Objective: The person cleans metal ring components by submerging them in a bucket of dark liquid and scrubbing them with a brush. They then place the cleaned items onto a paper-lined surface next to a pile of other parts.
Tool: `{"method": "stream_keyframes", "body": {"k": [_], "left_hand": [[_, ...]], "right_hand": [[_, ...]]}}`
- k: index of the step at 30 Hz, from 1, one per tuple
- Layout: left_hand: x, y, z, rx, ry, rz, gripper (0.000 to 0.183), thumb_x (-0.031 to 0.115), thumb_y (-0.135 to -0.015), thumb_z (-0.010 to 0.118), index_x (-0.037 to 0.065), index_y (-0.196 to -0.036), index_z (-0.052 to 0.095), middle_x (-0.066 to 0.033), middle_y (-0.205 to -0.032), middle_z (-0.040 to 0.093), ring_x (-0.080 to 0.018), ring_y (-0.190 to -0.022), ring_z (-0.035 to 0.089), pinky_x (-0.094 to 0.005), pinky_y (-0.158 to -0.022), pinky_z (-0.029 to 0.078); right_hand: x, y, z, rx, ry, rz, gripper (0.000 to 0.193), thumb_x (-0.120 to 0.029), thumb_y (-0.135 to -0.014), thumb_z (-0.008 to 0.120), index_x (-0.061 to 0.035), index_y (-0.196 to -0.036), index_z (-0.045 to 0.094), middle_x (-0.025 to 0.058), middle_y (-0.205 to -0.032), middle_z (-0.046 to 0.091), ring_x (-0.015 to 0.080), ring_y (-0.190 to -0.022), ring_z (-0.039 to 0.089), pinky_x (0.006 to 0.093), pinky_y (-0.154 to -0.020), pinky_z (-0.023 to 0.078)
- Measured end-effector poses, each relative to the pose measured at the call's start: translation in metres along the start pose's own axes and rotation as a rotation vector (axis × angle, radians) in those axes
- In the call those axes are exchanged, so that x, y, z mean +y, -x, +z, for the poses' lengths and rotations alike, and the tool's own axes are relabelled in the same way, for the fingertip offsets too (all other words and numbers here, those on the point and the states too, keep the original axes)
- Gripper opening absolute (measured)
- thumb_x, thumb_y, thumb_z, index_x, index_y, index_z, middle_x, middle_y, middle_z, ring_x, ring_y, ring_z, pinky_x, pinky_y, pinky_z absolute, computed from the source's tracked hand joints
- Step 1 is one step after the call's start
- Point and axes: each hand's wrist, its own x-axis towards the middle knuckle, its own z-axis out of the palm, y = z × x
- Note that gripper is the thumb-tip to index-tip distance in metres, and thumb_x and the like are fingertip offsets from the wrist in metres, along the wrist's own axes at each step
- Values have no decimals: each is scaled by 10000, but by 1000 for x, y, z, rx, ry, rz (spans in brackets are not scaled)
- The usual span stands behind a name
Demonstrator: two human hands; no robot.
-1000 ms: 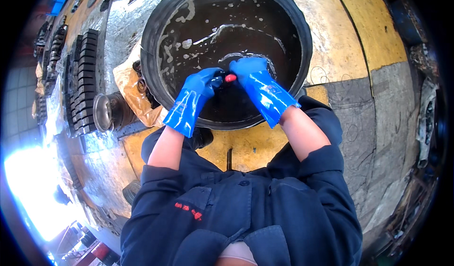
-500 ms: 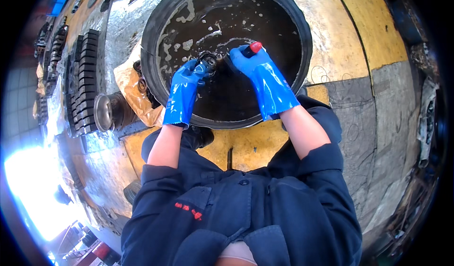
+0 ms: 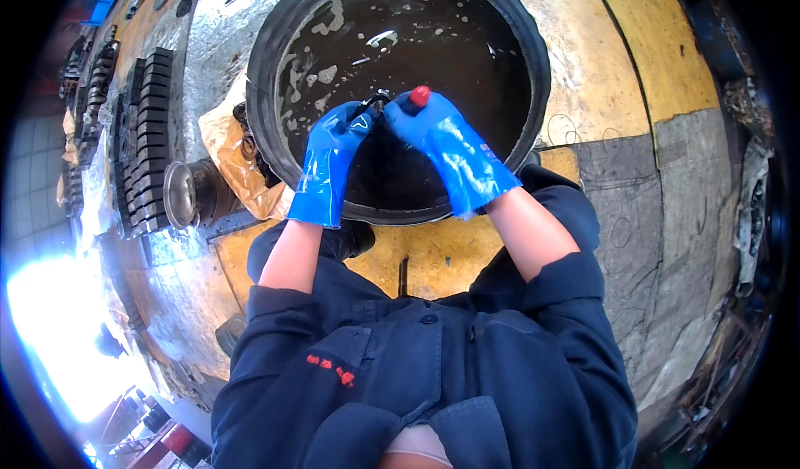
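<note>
Both my hands wear long blue gloves and are close together over a round black tub (image 3: 265, 61) of dark, murky liquid (image 3: 450, 57) with patches of foam. My left hand (image 3: 340, 132) is closed on a small dark ring-shaped metal part (image 3: 377, 101), mostly covered by the fingers. Wrapped in my right hand (image 3: 429, 123) is a hand tool (image 3: 419, 97) with a black handle and a red end sticking up. Its working end is hidden against the metal part, so I cannot tell its kind.
Left of the tub lies a crumpled tan wrapper (image 3: 225, 148) with dark rings in it. A hollow metal cylinder (image 3: 185, 196) rests beside it, near a row of dark metal blocks (image 3: 152, 148). Grey matting (image 3: 621, 194) covers floor at the right.
My right hand has moved left and slightly down, closing up to my left hand. The ring-shaped part has shifted a little and is now more covered by the gloves.
</note>
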Motion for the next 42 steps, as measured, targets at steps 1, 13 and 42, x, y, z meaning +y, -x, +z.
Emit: {"method": "stream_keyframes", "body": {"k": [1, 13, 42], "left_hand": [[6, 0, -1, -21, -42, 33, 362, 273, -1088, 759, -3, -1320, 791, -46, -1149, 815, -142, -1012, 732, -316, -917, 583], [35, 10, -2, 19, 142, -140, 441, 300, -1069, 784, -19, -1371, 760, -77, -1186, 810, -176, -1080, 728, -321, -989, 559], [-15, -13, 2, 33, -161, 327, 396, 119, -1050, 749, 16, -1432, 729, -132, -1394, 769, -256, -1258, 752, -374, -1066, 605]], "right_hand": [[5, -4, -7, -84, -164, 82, 383, -468, -989, 742, -123, -1130, 833, 130, -1032, 838, 320, -955, 798, 417, -873, 601], [-7, 5, -10, 257, 240, -368, 333, -385, -1017, 739, -78, -1105, 832, 119, -926, 828, 207, -888, 801, 401, -827, 610], [-27, 1, -28, -220, 653, -24, 334, -461, -995, 751, -193, -1180, 826, 92, -1160, 834, 353, -1100, 795, 464, -962, 627]]}}
